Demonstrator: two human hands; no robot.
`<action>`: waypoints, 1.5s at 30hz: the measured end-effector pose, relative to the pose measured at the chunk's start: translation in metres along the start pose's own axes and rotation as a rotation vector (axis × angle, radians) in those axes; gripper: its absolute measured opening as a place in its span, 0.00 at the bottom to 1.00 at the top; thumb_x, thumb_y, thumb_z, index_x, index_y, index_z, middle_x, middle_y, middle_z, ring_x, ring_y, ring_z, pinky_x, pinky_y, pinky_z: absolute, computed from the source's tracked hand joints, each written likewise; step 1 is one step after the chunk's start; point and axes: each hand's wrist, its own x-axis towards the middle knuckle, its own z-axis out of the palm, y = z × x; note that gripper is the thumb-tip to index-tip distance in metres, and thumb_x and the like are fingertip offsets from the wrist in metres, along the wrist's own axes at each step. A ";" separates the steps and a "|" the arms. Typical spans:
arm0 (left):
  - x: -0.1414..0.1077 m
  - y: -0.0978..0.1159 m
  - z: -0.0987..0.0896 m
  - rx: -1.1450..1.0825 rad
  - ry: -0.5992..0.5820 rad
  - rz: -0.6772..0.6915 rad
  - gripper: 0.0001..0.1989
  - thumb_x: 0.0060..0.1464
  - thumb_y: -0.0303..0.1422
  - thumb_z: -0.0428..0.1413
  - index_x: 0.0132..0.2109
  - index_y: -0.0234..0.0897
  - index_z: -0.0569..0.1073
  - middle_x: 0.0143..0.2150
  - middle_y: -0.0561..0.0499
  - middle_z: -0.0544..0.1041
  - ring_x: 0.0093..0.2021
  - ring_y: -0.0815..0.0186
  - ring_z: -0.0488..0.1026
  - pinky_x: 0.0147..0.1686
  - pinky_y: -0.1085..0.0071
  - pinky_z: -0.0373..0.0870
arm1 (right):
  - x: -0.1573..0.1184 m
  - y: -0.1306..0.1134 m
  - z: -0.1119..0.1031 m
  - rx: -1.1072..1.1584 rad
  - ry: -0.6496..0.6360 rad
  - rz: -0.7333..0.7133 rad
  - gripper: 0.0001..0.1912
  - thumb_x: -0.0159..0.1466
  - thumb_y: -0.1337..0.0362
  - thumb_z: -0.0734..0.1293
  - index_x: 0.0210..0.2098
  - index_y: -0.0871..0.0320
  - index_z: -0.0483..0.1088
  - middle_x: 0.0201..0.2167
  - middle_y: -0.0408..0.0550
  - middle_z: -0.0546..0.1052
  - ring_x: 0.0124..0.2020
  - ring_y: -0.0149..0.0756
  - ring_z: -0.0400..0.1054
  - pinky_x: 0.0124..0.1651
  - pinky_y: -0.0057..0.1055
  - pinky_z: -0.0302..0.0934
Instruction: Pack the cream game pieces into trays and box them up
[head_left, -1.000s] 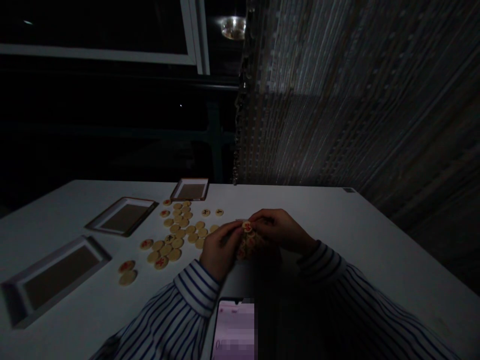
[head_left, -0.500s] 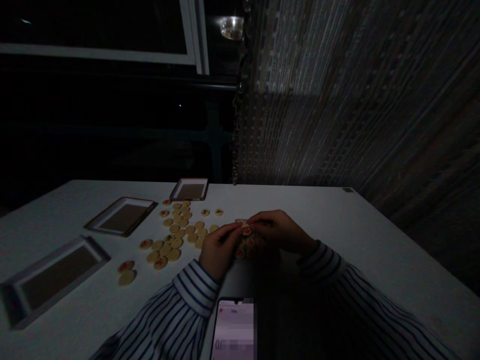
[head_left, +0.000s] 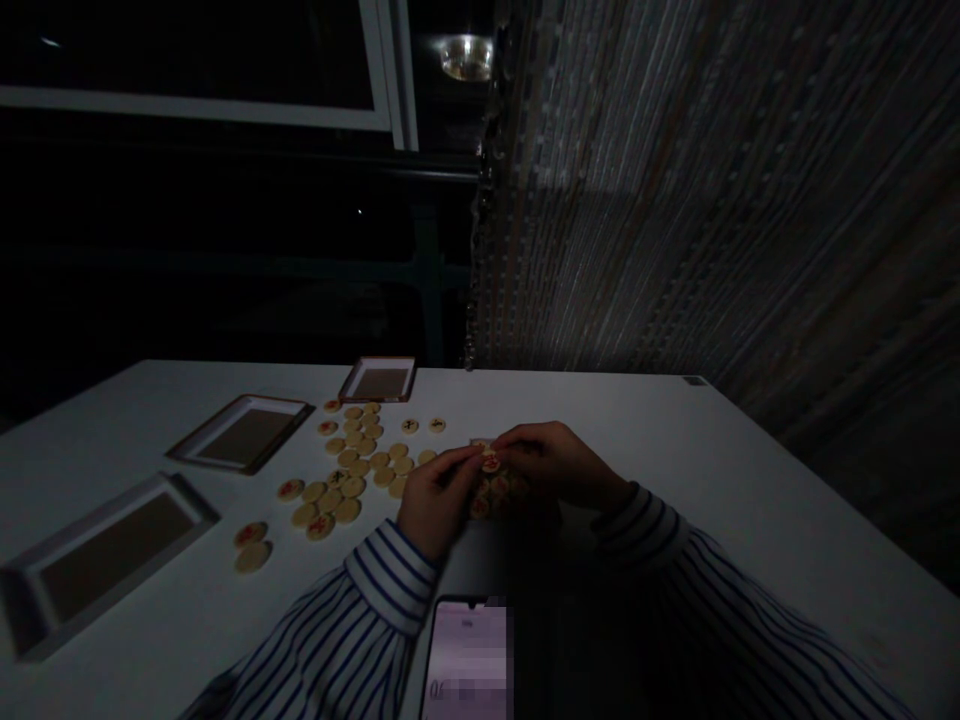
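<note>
Between my fingertips sits a round Chinese chess piece (head_left: 490,462) with a red character. My left hand (head_left: 437,500) pinches it from the left, and my right hand (head_left: 568,464) closes on it from the right. Directly beneath are several more red-marked pieces (head_left: 489,500), grouped close together in the shadow of my hands; what they rest in is too dark to make out. To the left of my left hand, many loose wooden pieces (head_left: 347,510) lie scattered, most with blank faces up and some showing red or black characters.
Shallow open boxes or lids stand at the left: a large one (head_left: 112,560), a middle one (head_left: 244,432) and a smaller one (head_left: 381,380) farther back. A lit phone (head_left: 466,655) lies at the table's near edge. A string curtain (head_left: 637,200) hangs behind the white table (head_left: 750,520).
Both hands stay in nearly the same place, still on the red-marked piece. The view has shifted very slightly.
</note>
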 end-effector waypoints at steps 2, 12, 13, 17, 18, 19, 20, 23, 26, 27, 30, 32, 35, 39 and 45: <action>0.000 -0.001 0.000 -0.004 -0.002 -0.008 0.09 0.45 0.34 0.54 0.33 0.35 0.75 0.32 0.50 0.77 0.34 0.66 0.73 0.36 0.70 0.71 | 0.000 0.000 0.000 -0.008 0.005 -0.003 0.11 0.55 0.61 0.63 0.34 0.60 0.71 0.32 0.47 0.75 0.35 0.32 0.68 0.39 0.30 0.62; 0.000 0.003 0.001 -0.073 -0.005 -0.066 0.09 0.43 0.33 0.56 0.33 0.34 0.74 0.31 0.50 0.78 0.31 0.67 0.74 0.32 0.73 0.71 | 0.001 0.001 0.001 -0.020 0.015 -0.031 0.11 0.56 0.62 0.62 0.34 0.60 0.71 0.32 0.46 0.75 0.34 0.31 0.68 0.38 0.28 0.62; 0.000 0.004 0.000 -0.074 -0.006 -0.068 0.09 0.43 0.33 0.56 0.33 0.34 0.74 0.31 0.50 0.78 0.32 0.67 0.74 0.33 0.73 0.71 | 0.002 0.001 0.001 -0.021 0.014 -0.033 0.11 0.55 0.62 0.62 0.34 0.60 0.71 0.32 0.46 0.75 0.34 0.31 0.68 0.38 0.28 0.62; 0.000 0.006 0.000 -0.078 -0.007 -0.054 0.09 0.43 0.33 0.56 0.33 0.35 0.75 0.32 0.50 0.77 0.34 0.66 0.73 0.36 0.73 0.70 | 0.002 0.002 0.000 -0.032 0.018 -0.031 0.10 0.55 0.62 0.62 0.34 0.61 0.71 0.31 0.47 0.75 0.33 0.31 0.68 0.38 0.28 0.62; 0.000 0.006 0.000 -0.083 -0.009 -0.058 0.09 0.43 0.33 0.56 0.33 0.34 0.75 0.32 0.49 0.77 0.34 0.66 0.73 0.36 0.73 0.70 | 0.002 0.002 0.000 -0.034 0.020 -0.030 0.10 0.55 0.62 0.62 0.34 0.60 0.71 0.31 0.47 0.75 0.33 0.31 0.68 0.38 0.29 0.62; 0.000 0.006 0.000 -0.092 -0.010 -0.065 0.09 0.43 0.34 0.55 0.33 0.34 0.74 0.32 0.49 0.77 0.35 0.66 0.73 0.36 0.72 0.70 | 0.002 0.002 0.000 -0.037 0.023 -0.030 0.10 0.56 0.62 0.62 0.34 0.60 0.71 0.31 0.46 0.75 0.33 0.31 0.68 0.38 0.29 0.62; 0.000 0.006 0.000 -0.104 -0.016 -0.075 0.09 0.43 0.34 0.55 0.33 0.34 0.74 0.33 0.49 0.77 0.35 0.66 0.73 0.36 0.72 0.70 | 0.002 0.002 0.000 -0.042 0.025 -0.030 0.10 0.56 0.62 0.61 0.33 0.60 0.71 0.31 0.46 0.75 0.33 0.32 0.68 0.38 0.29 0.62; 0.000 0.005 0.001 -0.140 -0.013 -0.091 0.10 0.43 0.34 0.55 0.34 0.34 0.74 0.33 0.49 0.77 0.35 0.66 0.73 0.37 0.71 0.70 | 0.002 0.001 -0.001 -0.062 0.030 -0.031 0.10 0.56 0.62 0.62 0.33 0.60 0.71 0.31 0.46 0.75 0.33 0.32 0.68 0.37 0.29 0.61; 0.000 0.004 0.001 -0.149 -0.012 -0.092 0.10 0.43 0.34 0.55 0.34 0.34 0.74 0.33 0.48 0.77 0.35 0.65 0.73 0.37 0.71 0.70 | 0.001 -0.001 -0.002 -0.084 0.038 -0.029 0.11 0.56 0.61 0.61 0.34 0.60 0.71 0.30 0.46 0.75 0.33 0.31 0.67 0.36 0.29 0.61; 0.000 0.004 0.001 -0.152 -0.013 -0.095 0.10 0.43 0.34 0.55 0.34 0.34 0.74 0.33 0.48 0.77 0.35 0.65 0.73 0.37 0.71 0.70 | 0.001 -0.001 -0.002 -0.090 0.040 -0.031 0.11 0.56 0.61 0.61 0.34 0.59 0.71 0.30 0.46 0.75 0.33 0.31 0.67 0.36 0.29 0.61; 0.000 0.002 0.001 -0.177 -0.019 -0.099 0.11 0.43 0.34 0.55 0.35 0.34 0.74 0.34 0.48 0.77 0.35 0.65 0.73 0.36 0.70 0.70 | 0.000 -0.002 -0.002 -0.094 0.039 -0.037 0.10 0.56 0.62 0.61 0.33 0.59 0.71 0.31 0.46 0.75 0.33 0.31 0.67 0.37 0.29 0.61; 0.000 0.001 0.001 -0.185 -0.025 -0.092 0.12 0.44 0.35 0.55 0.36 0.33 0.74 0.34 0.47 0.77 0.36 0.64 0.73 0.36 0.69 0.70 | 0.000 -0.002 -0.002 -0.091 0.039 -0.036 0.10 0.56 0.62 0.61 0.33 0.59 0.71 0.31 0.46 0.75 0.33 0.31 0.67 0.37 0.29 0.61; 0.000 -0.001 0.001 -0.188 -0.027 -0.088 0.12 0.44 0.35 0.55 0.36 0.33 0.74 0.35 0.47 0.77 0.37 0.64 0.73 0.37 0.69 0.70 | 0.000 -0.002 -0.002 -0.078 0.040 -0.021 0.10 0.56 0.62 0.61 0.34 0.60 0.71 0.31 0.46 0.75 0.33 0.31 0.68 0.37 0.29 0.61; 0.000 -0.001 0.001 -0.188 -0.013 -0.089 0.12 0.43 0.34 0.55 0.36 0.33 0.74 0.35 0.47 0.77 0.36 0.64 0.73 0.37 0.70 0.70 | 0.000 -0.001 -0.001 -0.073 0.042 -0.027 0.11 0.55 0.62 0.61 0.33 0.60 0.71 0.31 0.46 0.75 0.33 0.32 0.68 0.37 0.29 0.61; 0.000 0.005 0.001 -0.192 -0.003 -0.118 0.11 0.42 0.34 0.56 0.34 0.33 0.74 0.33 0.48 0.77 0.34 0.65 0.73 0.36 0.71 0.70 | 0.000 0.000 0.000 -0.023 0.029 -0.008 0.12 0.54 0.60 0.63 0.33 0.60 0.71 0.31 0.46 0.75 0.33 0.33 0.68 0.36 0.28 0.62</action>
